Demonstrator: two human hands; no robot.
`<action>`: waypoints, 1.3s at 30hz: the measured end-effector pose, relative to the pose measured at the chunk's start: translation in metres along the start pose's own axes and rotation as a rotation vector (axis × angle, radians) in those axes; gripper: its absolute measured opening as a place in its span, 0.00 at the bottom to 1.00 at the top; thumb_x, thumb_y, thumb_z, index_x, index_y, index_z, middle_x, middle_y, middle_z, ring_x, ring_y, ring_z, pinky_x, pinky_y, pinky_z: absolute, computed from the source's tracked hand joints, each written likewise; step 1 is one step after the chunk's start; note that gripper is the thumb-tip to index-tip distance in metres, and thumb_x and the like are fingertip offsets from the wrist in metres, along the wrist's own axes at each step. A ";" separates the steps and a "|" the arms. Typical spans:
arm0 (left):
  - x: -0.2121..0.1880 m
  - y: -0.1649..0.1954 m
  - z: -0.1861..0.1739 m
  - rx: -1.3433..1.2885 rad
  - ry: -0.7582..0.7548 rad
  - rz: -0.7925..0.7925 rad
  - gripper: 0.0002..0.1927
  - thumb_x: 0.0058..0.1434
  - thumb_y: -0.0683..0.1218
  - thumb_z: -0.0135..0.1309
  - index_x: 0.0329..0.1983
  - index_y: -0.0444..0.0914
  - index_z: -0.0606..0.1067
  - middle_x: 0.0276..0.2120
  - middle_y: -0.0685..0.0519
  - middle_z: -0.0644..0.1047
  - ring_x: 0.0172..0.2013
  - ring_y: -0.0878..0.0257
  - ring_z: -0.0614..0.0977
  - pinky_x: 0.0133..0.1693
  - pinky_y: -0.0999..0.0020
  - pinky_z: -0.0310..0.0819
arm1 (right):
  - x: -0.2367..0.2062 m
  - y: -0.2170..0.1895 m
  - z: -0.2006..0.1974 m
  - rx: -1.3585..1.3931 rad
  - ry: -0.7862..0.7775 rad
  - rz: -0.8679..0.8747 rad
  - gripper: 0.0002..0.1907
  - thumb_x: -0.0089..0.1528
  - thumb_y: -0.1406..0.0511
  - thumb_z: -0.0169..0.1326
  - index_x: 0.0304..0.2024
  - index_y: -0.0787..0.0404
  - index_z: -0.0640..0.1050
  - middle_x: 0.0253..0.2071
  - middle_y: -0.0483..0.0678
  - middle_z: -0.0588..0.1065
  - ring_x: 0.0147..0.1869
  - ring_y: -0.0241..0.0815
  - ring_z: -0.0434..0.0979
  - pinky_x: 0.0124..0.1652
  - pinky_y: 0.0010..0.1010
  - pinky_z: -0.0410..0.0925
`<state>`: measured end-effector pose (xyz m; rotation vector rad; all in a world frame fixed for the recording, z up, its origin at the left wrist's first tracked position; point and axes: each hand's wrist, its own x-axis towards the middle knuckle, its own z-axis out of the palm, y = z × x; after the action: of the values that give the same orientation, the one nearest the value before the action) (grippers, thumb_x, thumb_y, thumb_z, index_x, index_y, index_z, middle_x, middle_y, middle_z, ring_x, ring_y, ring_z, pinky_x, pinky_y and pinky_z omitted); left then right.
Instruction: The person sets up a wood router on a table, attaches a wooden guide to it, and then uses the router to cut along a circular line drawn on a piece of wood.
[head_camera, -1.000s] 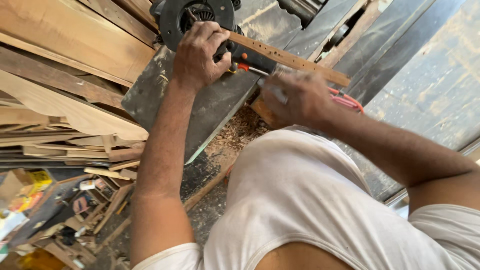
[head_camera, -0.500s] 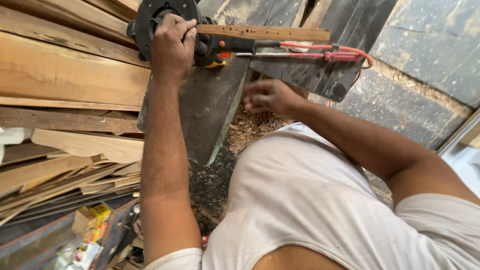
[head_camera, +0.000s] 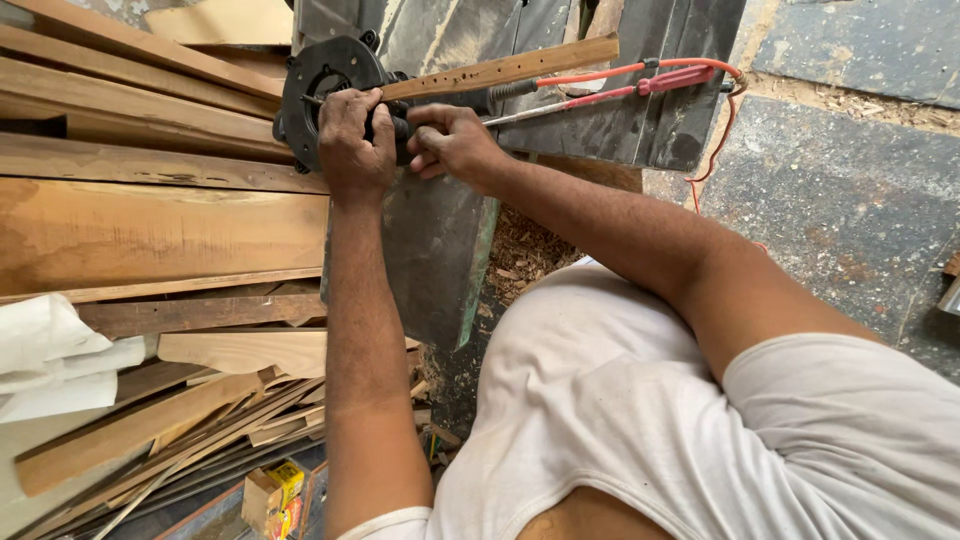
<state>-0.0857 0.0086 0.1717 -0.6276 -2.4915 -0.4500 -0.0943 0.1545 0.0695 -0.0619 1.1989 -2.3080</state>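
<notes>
A black round power tool (head_camera: 318, 88) lies on a dark metal table (head_camera: 430, 250). My left hand (head_camera: 352, 140) grips its body from above. My right hand (head_camera: 452, 142) is closed on the tool's handle just to the right. A narrow wooden strip with small holes (head_camera: 500, 70) lies across the tool, slanting up to the right. An orange cable (head_camera: 640, 72) runs from the tool to the right, and a red-handled metal rod (head_camera: 610, 95) lies along it.
Long wooden planks (head_camera: 150, 220) are stacked at the left, with thin offcuts (head_camera: 200, 420) and white cloth (head_camera: 50, 350) below them. Sawdust (head_camera: 520, 250) lies under the table edge. A small yellow box (head_camera: 275, 490) sits at the bottom. Dark stone floor (head_camera: 850, 200) spreads to the right.
My right hand has moved up from near my chest onto the tool's handle beside my left hand. The view has shifted, and my left hand stays on the tool.
</notes>
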 end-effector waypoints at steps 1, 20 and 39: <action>0.001 0.001 0.001 0.024 0.002 -0.024 0.06 0.65 0.41 0.58 0.43 0.34 0.78 0.40 0.43 0.77 0.43 0.43 0.80 0.48 0.50 0.75 | 0.001 0.002 -0.001 -0.016 0.001 -0.011 0.22 0.73 0.68 0.46 0.69 0.69 0.68 0.43 0.49 0.80 0.39 0.37 0.84 0.41 0.31 0.83; 0.005 -0.004 0.007 0.004 0.031 -0.186 0.06 0.66 0.43 0.58 0.40 0.36 0.82 0.36 0.45 0.77 0.37 0.48 0.81 0.40 0.53 0.77 | 0.002 -0.005 0.015 0.295 -0.067 0.087 0.36 0.64 0.71 0.45 0.75 0.50 0.59 0.29 0.45 0.76 0.26 0.34 0.76 0.27 0.29 0.71; 0.000 0.001 0.013 0.034 0.049 -0.183 0.06 0.66 0.41 0.57 0.42 0.34 0.79 0.38 0.43 0.75 0.40 0.45 0.80 0.42 0.51 0.76 | -0.059 0.023 -0.056 -0.801 -0.246 -0.254 0.10 0.69 0.65 0.51 0.48 0.60 0.81 0.37 0.46 0.84 0.39 0.36 0.86 0.42 0.32 0.77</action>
<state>-0.0903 0.0152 0.1614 -0.3721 -2.5144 -0.4832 -0.0486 0.2139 0.0292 -0.7925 1.9757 -1.7861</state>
